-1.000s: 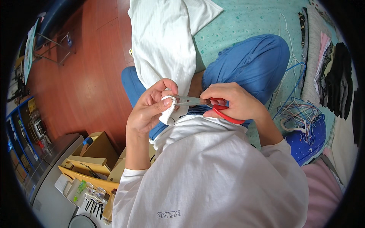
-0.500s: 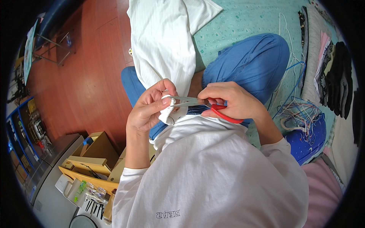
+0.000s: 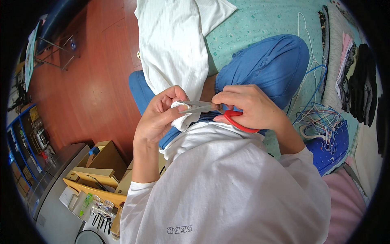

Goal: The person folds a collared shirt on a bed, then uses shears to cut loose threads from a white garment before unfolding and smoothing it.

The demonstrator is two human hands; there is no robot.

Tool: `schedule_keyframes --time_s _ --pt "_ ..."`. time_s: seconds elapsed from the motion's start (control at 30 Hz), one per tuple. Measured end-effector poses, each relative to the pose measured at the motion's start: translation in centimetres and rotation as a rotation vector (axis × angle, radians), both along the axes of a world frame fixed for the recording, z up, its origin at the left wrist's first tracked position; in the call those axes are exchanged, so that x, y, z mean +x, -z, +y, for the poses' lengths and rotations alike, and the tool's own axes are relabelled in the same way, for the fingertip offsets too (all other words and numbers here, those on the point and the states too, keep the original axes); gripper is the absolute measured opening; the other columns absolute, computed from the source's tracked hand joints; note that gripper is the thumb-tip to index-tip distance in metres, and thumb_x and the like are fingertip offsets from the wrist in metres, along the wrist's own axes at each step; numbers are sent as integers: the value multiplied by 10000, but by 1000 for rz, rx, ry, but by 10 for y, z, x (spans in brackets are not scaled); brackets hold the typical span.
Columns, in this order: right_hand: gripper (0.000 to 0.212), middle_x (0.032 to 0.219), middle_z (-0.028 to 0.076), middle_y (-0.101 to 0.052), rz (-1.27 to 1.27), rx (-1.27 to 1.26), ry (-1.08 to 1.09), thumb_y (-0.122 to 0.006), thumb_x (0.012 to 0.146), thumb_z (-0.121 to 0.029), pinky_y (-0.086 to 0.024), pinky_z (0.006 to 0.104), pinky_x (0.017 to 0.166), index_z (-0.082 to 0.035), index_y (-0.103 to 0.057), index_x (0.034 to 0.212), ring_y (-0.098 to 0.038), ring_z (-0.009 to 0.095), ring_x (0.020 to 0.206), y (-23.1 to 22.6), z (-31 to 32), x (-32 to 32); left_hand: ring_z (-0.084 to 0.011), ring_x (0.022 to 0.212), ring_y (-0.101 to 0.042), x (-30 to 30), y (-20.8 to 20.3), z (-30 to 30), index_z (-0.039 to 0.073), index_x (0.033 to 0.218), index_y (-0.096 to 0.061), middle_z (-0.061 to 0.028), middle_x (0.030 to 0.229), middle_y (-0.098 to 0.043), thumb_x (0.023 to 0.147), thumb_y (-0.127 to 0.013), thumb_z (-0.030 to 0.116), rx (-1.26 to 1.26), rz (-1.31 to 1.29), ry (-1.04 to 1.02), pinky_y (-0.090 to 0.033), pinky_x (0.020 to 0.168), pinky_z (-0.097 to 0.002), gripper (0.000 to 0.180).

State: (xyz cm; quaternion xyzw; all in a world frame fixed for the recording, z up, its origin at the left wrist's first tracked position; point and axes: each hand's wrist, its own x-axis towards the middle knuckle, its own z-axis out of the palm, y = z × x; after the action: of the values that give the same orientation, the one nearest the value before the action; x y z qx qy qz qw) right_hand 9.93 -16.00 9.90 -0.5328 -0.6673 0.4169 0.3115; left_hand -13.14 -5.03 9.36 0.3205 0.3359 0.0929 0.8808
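Scissors (image 3: 211, 109) barely shifting since earlier; right hand (image 3: 248, 106) fingers clamping red handles, blades lying leftward into white cloth (image 3: 178, 118), left hand (image 3: 160, 116) fingers pinching it.

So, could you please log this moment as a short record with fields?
left hand: left hand pinches a bunched edge of the white garment
right hand: right hand grips the red-handled scissors
scissors: blades point toward the left hand, at the pinched fabric
garment: ribbed white cloth, draped over the blue jeans
surface: teal patterned mat
nearby: wire hangers to the right, cardboard boxes lower left
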Motion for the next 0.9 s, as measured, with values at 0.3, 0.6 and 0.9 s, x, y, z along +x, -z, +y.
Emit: schedule_keyframes --time_s 0.3,0.6,0.9 --pt "292 772 46 -596 56 -40 71 -800 718 -116 -448 282 532 -52 -635 950 -568 176 613 5 -4 -12 -60 813 -550 6 -7 -5 1 968 -573 -21 880 -587 793 -597 -74 37 78 -72 -436 731 -192 191" --pt "286 771 50 -603 -8 16 104 -801 718 -123 -450 296 540 -60 -635 943 -577 198 623 6 -2 -19 -59 799 -570 4 -2 -5 -12 983 -587 -28 895 -615 800 -573 -85 19 78 -85 -448 713 -186 197" --pt "296 746 50 -604 -41 91 141 -808 711 -137 -447 309 517 -57 -629 933 -571 210 598 10 -2 -22 -60 777 -584 3 -1 -7 -12 1012 -580 -35 899 -641 816 -574 -84 8 65 -127 -462 681 -188 209"
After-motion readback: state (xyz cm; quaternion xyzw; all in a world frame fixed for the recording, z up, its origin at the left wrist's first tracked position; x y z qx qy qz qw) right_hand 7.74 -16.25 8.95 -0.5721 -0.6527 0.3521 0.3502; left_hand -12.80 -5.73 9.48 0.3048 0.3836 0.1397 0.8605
